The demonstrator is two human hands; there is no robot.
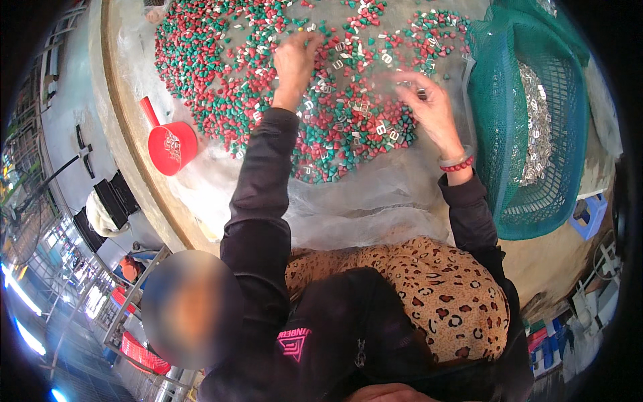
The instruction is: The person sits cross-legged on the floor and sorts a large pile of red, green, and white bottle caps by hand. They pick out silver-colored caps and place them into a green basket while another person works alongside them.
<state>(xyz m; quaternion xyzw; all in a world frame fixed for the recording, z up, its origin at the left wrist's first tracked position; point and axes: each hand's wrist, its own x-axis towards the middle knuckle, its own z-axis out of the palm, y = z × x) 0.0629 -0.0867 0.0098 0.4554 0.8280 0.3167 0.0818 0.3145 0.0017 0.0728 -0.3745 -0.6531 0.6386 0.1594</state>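
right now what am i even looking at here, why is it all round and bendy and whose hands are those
There is no machine here: a person wears a wide fisheye camera on the head, looking down, which bends straight edges near the rim. The two hands are that person's own. The left hand reaches into a spread of small red and green cone-shaped pieces mixed with little silver metal buckles, all lying on a clear plastic sheet. The right hand, with a red bead bracelet, touches the same pile; whether it holds anything is too blurred to tell. A red scoop lies left, and a green mesh basket of silver buckles sits right.
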